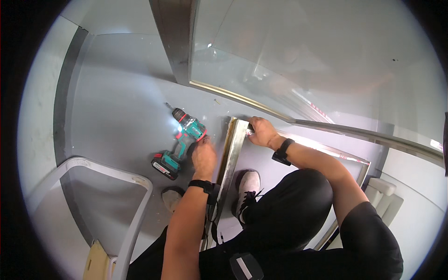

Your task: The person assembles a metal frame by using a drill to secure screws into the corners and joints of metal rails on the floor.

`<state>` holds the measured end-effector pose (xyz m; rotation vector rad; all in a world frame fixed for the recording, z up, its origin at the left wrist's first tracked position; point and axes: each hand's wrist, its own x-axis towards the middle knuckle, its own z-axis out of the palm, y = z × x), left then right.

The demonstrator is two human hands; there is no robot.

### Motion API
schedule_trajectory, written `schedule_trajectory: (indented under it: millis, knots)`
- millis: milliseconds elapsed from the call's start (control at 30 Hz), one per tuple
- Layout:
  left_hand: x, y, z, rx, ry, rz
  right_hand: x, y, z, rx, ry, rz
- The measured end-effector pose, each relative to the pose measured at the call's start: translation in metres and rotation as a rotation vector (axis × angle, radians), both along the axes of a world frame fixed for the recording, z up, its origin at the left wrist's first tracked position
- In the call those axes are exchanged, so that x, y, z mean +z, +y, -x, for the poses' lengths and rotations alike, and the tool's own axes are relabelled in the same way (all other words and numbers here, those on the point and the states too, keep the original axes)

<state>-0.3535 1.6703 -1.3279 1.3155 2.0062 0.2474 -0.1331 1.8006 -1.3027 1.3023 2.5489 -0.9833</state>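
So, head view, the only angle here. The person is crouching over a metal frame (234, 149), which is lying between the legs with one shoe (250, 183) inside it, probably so it's staying within easy reach. The right hand (264, 133) is curling in at its top corner, steadying it I'd guess; something dark is sitting between palm and metal, so I can't tell what's actually being pinched.

The left hand (204, 158) is hanging just by the back of a teal cordless drill (189, 126), fingers bending inward. Can't tell if it's touching the drill or pinching anything. The drill is lying on its side on the floor, bit pointing away from the person, which is looking like sensible parking to me. Its lamp is glowing.

Labels: the battery pack (164, 165) is wearing a pale printed strip, too small for reading. Reddish marks are running along the frame's far bar, also not legible.
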Motion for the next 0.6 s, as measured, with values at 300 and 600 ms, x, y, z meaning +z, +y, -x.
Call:
schedule_trajectory:
  millis: [300, 600]
  knots:
    - [0.023, 0.005, -0.057, 0.171, -0.375, 0.093, -0.007, -0.005, 0.015, -0.074, -0.068, -0.038]
    - [0.01, 0.001, -0.051, 0.257, -0.557, 0.113, 0.003, 0.023, 0.0, -0.012, 0.005, -0.02]
